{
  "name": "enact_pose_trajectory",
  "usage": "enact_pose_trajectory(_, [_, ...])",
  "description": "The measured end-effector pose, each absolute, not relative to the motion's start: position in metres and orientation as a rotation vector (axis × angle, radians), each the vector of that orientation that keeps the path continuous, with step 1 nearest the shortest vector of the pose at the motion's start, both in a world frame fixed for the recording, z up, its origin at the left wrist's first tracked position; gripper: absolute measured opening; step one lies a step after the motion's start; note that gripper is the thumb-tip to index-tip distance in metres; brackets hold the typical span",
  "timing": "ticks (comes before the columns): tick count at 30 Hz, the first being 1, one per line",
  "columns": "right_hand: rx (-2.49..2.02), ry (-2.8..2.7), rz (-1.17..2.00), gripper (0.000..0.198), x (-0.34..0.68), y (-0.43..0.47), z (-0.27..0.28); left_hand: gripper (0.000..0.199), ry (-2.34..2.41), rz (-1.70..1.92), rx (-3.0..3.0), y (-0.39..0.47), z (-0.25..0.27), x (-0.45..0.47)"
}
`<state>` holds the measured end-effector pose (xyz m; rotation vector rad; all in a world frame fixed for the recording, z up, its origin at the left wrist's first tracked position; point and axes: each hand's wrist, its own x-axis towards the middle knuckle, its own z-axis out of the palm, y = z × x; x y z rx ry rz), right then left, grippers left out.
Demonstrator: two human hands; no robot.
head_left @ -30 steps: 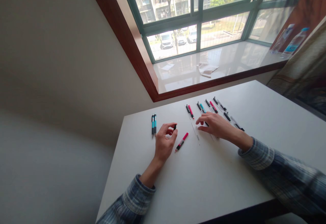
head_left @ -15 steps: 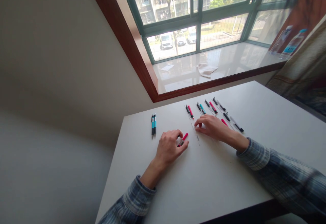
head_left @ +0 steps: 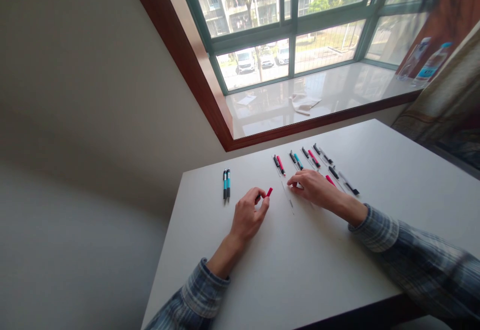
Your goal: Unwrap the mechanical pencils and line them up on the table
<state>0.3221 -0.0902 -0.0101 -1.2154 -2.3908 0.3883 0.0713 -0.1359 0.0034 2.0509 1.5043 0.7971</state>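
Observation:
My left hand (head_left: 250, 212) is closed, thumb and fingers pinching a red pen barrel piece (head_left: 269, 192) whose upper end sticks out; the rest is hidden in the fingers. My right hand (head_left: 309, 186) rests on the table with its fingers curled and fingertips together; what they hold, if anything, is hidden. Between the hands lies a thin clear pen refill (head_left: 288, 196) with a small spring-like bit near its lower end. Just beyond my right hand are a black and a teal pen part (head_left: 298, 161). A red pen part (head_left: 330, 180) shows behind my right wrist.
Two teal-and-black pens (head_left: 226, 185) lie side by side at the left of the white table (head_left: 300, 270). Several black, red and clear pen parts (head_left: 314, 158) lie in groups toward the back right. Behind the table is a windowsill with a cloth (head_left: 304, 104) and bottles (head_left: 431, 65).
My left hand has closed on the red barrel piece, drawing it slightly left and up. The refill lies where it was, and my right hand has barely moved.

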Motion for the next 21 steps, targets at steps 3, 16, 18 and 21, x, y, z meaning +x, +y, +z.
enact_pose_trajectory(3, [-1.210, -2.394, 0.383, 0.020, 0.321, -0.091, -0.012, 0.021, 1.505, 0.866, 2.009, -0.136, 0.004, 0.073])
enact_pose_trajectory(16, [-1.226, -2.114, 0.577, 0.013, 0.315, -0.098, 0.005, 0.023, 1.281, 0.850, 1.786, -0.142, 0.003, 0.076])
enact_pose_trajectory(18, [-1.171, -2.015, 0.742, 0.013, 0.314, -0.099, 0.007, 0.023, 1.228, 0.851, 1.771, -0.143, 0.004, 0.077])
enact_pose_trajectory(21, [-1.055, -1.820, 1.012, 0.017, 0.311, -0.098, 0.006, 0.029, 1.158, 0.872, 1.738, -0.145, 0.004, 0.078])
